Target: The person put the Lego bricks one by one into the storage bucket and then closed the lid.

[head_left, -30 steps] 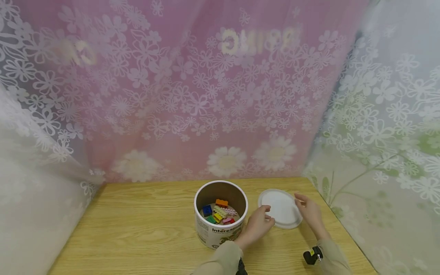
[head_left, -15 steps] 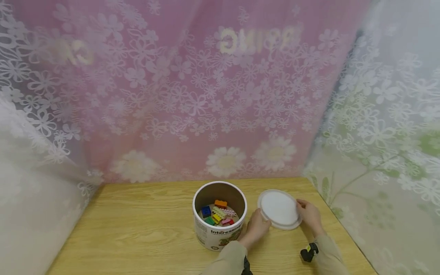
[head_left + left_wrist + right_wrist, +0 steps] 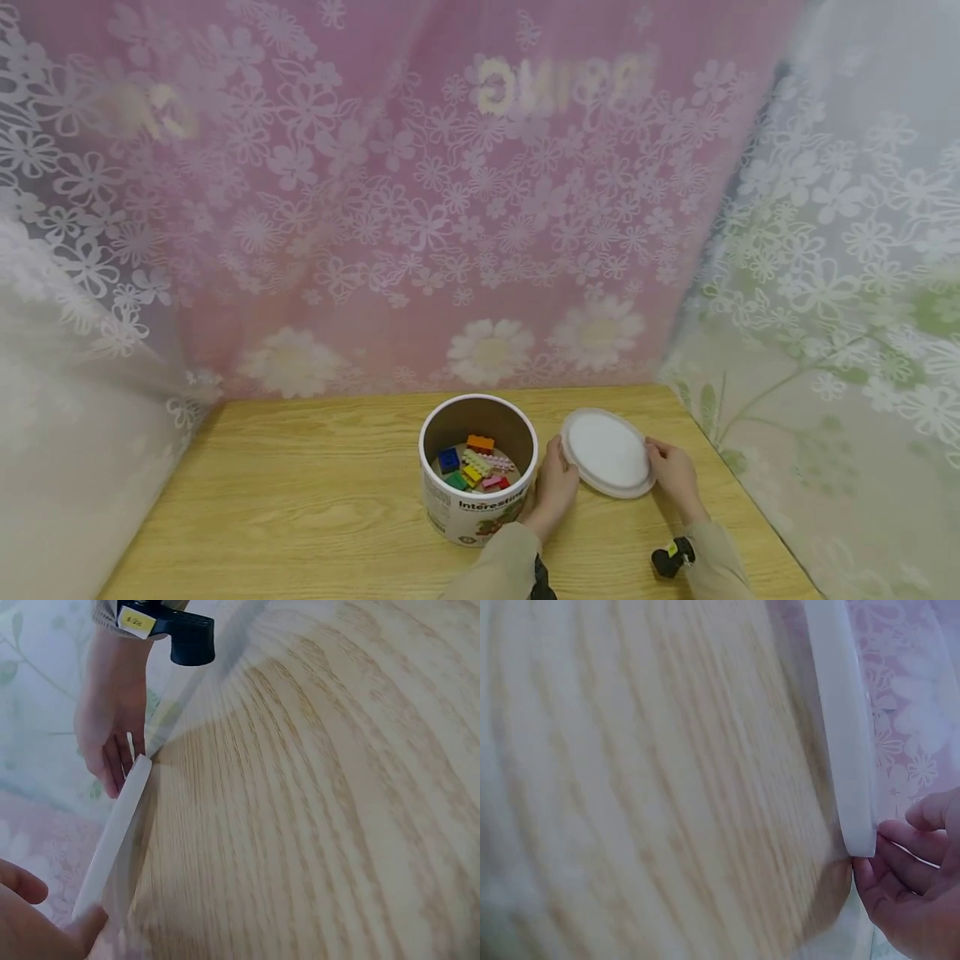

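A round white lid (image 3: 607, 452) lies between both hands, right of the bucket in the head view. My left hand (image 3: 553, 493) holds its left rim, thumb on one side and fingers on the other in the left wrist view. At the opposite rim, my right hand (image 3: 675, 479) pinches the edge with its fingertips. Seen edge-on, the lid (image 3: 844, 735) has a shadow beside it on the wood. Next to the left hand stands a white printed bucket (image 3: 444, 507), uncovered, with several coloured toy bricks (image 3: 478, 461) on its bottom.
The wooden table (image 3: 300, 492) stretches left of the bucket. Floral curtains hang at the back (image 3: 450, 208) and along the sides. A black wrist camera (image 3: 672, 557) sits on the right sleeve, near the table's right edge.
The left hand has come to the lid's left rim and taken hold of it. The right hand has closed on the right rim. The lid's left side looks slightly raised.
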Available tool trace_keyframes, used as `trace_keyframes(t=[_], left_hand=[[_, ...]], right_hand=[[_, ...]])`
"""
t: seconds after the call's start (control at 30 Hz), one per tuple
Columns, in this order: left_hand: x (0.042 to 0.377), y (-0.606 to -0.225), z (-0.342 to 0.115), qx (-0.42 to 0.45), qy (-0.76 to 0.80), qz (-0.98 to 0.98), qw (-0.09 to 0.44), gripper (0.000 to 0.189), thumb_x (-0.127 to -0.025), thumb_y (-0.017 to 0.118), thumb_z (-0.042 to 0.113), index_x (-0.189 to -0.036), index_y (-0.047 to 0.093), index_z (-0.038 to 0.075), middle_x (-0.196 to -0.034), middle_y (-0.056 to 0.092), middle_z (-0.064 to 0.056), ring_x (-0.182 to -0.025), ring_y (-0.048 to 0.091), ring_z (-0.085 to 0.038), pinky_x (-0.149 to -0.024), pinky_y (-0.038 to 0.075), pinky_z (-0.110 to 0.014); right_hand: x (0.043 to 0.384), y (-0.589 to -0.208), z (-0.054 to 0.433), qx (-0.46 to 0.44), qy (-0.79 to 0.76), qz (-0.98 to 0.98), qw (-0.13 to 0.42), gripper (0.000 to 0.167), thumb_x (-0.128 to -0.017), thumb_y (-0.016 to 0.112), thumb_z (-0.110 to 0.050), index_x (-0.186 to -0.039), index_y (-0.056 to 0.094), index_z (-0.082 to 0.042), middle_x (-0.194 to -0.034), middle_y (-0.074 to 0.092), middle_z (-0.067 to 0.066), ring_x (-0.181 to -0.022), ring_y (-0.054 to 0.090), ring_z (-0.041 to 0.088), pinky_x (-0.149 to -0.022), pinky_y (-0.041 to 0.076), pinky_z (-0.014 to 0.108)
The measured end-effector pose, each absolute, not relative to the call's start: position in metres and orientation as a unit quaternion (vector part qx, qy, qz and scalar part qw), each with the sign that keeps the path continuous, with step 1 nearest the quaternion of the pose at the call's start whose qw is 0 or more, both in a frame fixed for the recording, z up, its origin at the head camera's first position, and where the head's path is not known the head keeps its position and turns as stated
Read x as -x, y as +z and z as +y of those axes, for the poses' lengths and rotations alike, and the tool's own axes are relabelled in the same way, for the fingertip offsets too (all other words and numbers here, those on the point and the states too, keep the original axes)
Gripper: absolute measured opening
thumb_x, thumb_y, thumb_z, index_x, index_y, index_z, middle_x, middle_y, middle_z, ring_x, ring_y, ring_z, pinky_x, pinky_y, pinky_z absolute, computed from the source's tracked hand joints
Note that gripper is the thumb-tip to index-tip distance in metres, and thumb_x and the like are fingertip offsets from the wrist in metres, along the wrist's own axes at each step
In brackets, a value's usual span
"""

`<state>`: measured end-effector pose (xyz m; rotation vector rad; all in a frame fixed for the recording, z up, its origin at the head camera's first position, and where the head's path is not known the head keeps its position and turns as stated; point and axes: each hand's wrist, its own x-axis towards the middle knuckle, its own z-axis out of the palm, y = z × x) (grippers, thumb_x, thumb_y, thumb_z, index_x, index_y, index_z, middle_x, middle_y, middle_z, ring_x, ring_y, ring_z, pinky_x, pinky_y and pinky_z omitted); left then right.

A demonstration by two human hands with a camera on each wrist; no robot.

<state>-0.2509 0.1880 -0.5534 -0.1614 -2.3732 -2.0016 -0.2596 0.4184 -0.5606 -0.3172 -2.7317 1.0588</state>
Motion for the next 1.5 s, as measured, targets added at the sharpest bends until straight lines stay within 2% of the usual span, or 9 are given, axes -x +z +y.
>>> trace_keyframes(t=[0.2,0.53,0.67,0.73,0.87,1.03,1.17,1.33,1.5], left_hand=[[0.253,-0.551,0.187,0.047,-0.653,-0.755,0.031,0.033,-0.093,0.058,0.000,-0.126,0.059,-0.003,-0.107,0.064,-0.013,-0.086,0.060,-0.018,-0.078,0.050,-0.032],[0.251,-0.553,0.183,0.042,-0.632,-0.773,0.011,0.022,-0.095,0.062,0.003,-0.116,0.067,-0.002,-0.097,0.073,-0.009,-0.080,0.066,-0.014,-0.068,0.054,-0.028],[0.253,-0.548,0.183,0.045,-0.695,-0.718,-0.005,0.028,-0.096,0.059,-0.001,-0.124,0.064,-0.006,-0.100,0.072,-0.012,-0.079,0.071,-0.016,-0.071,0.062,-0.037],[0.252,-0.543,0.182,0.048,-0.722,-0.690,-0.017,0.033,-0.097,0.058,-0.002,-0.129,0.062,-0.007,-0.099,0.071,-0.010,-0.073,0.071,-0.017,-0.069,0.062,-0.041],[0.249,-0.528,0.181,0.052,-0.739,-0.671,-0.015,0.038,-0.095,0.059,-0.002,-0.133,0.061,-0.005,-0.098,0.068,-0.007,-0.068,0.072,-0.020,-0.070,0.062,-0.045],[0.240,-0.506,0.180,0.062,-0.743,-0.667,-0.017,0.045,-0.096,0.060,0.002,-0.141,0.056,-0.004,-0.108,0.068,-0.007,-0.070,0.074,-0.031,-0.059,0.060,-0.025],[0.234,-0.487,0.179,0.087,-0.749,-0.656,-0.017,0.045,-0.097,0.060,0.003,-0.141,0.057,-0.001,-0.109,0.068,-0.006,-0.073,0.074,-0.038,-0.058,0.057,-0.017],[0.226,-0.460,0.173,0.119,-0.770,-0.626,-0.025,0.045,-0.099,0.058,0.001,-0.144,0.053,-0.004,-0.112,0.065,-0.009,-0.073,0.075,-0.032,-0.065,0.061,-0.026],[0.224,-0.439,0.164,0.119,-0.776,-0.619,-0.033,0.046,-0.100,0.058,0.003,-0.145,0.052,-0.002,-0.115,0.064,-0.008,-0.076,0.075,-0.033,-0.065,0.061,-0.027]], right_hand=[[0.255,-0.561,0.416,0.116,0.368,-0.916,0.110,0.040,-0.107,0.044,-0.013,-0.132,0.058,0.014,-0.131,0.059,0.033,-0.123,0.055,0.049,-0.099,0.050,0.056],[0.245,-0.555,0.409,0.135,0.386,-0.906,0.113,0.038,-0.106,0.046,-0.013,-0.132,0.062,0.010,-0.132,0.059,0.032,-0.125,0.055,0.047,-0.096,0.054,0.048],[0.238,-0.547,0.410,0.147,0.411,-0.893,0.112,0.039,-0.104,0.046,-0.011,-0.136,0.060,0.006,-0.139,0.055,0.032,-0.128,0.052,0.045,-0.084,0.054,0.024],[0.232,-0.542,0.411,0.153,0.423,-0.885,0.118,0.040,-0.103,0.046,-0.011,-0.137,0.060,0.005,-0.140,0.054,0.030,-0.125,0.055,0.040,-0.076,0.048,0.014],[0.221,-0.527,0.412,0.150,0.441,-0.874,0.136,0.040,-0.104,0.047,-0.015,-0.138,0.059,0.004,-0.141,0.055,0.029,-0.103,0.058,0.005,-0.069,0.042,0.009],[0.208,-0.503,0.414,0.152,0.456,-0.864,0.147,0.044,-0.106,0.048,-0.023,-0.141,0.057,0.003,-0.142,0.054,0.027,-0.088,0.040,-0.022,-0.073,0.042,0.010],[0.200,-0.482,0.418,0.148,0.455,-0.862,0.164,0.044,-0.105,0.052,-0.025,-0.139,0.059,0.003,-0.130,0.066,0.007,-0.090,0.042,-0.025,-0.076,0.041,0.007],[0.191,-0.460,0.421,0.111,0.494,-0.841,0.191,0.046,-0.105,0.055,-0.025,-0.138,0.057,0.008,-0.106,0.060,-0.032,-0.094,0.055,-0.016,-0.077,0.044,0.006],[0.186,-0.444,0.414,0.082,0.536,-0.816,0.200,0.049,-0.105,0.057,-0.026,-0.139,0.055,0.009,-0.105,0.061,-0.035,-0.097,0.056,-0.016,-0.079,0.045,0.005]])
